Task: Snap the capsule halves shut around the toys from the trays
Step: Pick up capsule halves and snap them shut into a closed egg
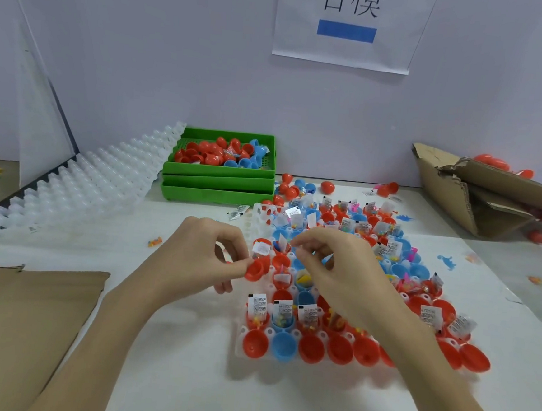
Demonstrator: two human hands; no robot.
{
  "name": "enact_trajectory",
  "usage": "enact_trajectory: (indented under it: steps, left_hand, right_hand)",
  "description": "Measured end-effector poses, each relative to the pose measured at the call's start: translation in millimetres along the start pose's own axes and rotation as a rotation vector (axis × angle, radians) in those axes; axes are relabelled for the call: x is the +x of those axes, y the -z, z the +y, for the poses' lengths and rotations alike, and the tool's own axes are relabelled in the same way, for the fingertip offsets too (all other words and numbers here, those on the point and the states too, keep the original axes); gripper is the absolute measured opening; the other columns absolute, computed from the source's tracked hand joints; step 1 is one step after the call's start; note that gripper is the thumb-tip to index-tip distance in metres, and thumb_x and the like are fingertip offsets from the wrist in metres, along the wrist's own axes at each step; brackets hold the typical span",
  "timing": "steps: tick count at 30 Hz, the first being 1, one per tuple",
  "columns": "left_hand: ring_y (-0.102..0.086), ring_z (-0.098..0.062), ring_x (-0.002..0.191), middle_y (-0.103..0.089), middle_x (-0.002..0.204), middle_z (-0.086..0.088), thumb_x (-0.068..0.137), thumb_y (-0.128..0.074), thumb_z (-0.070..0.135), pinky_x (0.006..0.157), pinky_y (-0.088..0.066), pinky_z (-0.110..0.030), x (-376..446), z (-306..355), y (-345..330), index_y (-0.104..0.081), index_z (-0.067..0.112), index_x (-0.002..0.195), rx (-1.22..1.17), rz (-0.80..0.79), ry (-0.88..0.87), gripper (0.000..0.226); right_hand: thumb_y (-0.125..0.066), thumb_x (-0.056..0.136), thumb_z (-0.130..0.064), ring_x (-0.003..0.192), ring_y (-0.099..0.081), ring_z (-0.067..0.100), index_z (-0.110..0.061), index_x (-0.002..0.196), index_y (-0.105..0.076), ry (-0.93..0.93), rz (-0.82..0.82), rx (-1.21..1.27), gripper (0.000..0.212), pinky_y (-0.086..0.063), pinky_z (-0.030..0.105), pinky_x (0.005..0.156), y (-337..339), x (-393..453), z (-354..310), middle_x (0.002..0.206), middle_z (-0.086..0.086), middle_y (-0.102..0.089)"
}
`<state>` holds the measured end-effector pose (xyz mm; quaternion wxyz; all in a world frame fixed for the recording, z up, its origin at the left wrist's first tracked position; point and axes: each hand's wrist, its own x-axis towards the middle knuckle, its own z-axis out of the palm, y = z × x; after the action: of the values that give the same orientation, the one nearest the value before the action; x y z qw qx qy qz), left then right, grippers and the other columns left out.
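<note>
A white tray (240, 336) on the table holds several red and blue capsule halves, many with small toys and paper slips in them. My left hand (201, 255) pinches a red capsule half (256, 270) at the tray's left edge, next to a red half with a toy packet (261, 247). My right hand (332, 268) hovers over the tray's middle with thumb and fingers curled together; what they pinch is hidden. The front row holds empty halves, such as a blue one (283, 345).
Stacked green bins (218, 181) with capsules stand at the back. White empty trays (79, 187) lean at the left. Cardboard sheet (17, 321) lies front left, a torn cardboard box (478, 195) back right. Loose capsules and toys (447, 261) scatter on the table.
</note>
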<state>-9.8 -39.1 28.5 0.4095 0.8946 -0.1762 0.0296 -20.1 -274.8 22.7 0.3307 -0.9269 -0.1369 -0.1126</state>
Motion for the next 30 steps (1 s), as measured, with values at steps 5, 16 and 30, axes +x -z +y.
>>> enact_trajectory:
  steps: [5, 16, 30]
  left_hand:
    - [-0.074, -0.010, 0.058, -0.074, 0.066, 0.011, 0.088, -0.083, 0.011, 0.062, -0.059, -0.023, -0.9, 3.6, -0.1, -0.074, 0.018, 0.078, -0.044, 0.115, -0.085, 0.014]
    - [-0.074, -0.005, 0.073, -0.074, 0.084, 0.014, 0.087, -0.082, 0.008, 0.067, -0.060, -0.021, -2.3, 12.1, -9.9, -0.077, 0.014, 0.089, 0.052, 0.098, -0.342, 0.008]
    - [-0.080, -0.025, 0.081, -0.080, 0.092, -0.006, 0.093, -0.078, 0.015, 0.080, -0.066, -0.037, 2.7, 19.9, -24.3, -0.079, 0.012, 0.094, -0.532, 0.118, 0.111, 0.003]
  right_hand:
    - [-0.059, 0.104, -0.021, 0.109, -0.065, 0.002, -0.023, 0.147, -0.054, -0.097, -0.065, 0.273, 0.044, -0.057, 0.030, 0.098, -3.8, 0.8, -2.5, 0.121, -0.013, -0.069]
    - [-0.062, 0.102, -0.033, 0.081, -0.078, 0.016, -0.020, 0.129, -0.067, -0.224, 0.000, 0.628, 0.031, -0.065, 0.033, 0.077, -11.7, 2.2, -3.7, 0.093, -0.001, -0.079]
    - [-0.078, 0.091, -0.012, 0.084, -0.078, 0.027, -0.012, 0.094, -0.070, -0.210, 0.083, 0.777, 0.008, -0.064, 0.042, 0.081, -9.8, 1.3, -2.9, 0.088, 0.008, -0.079]
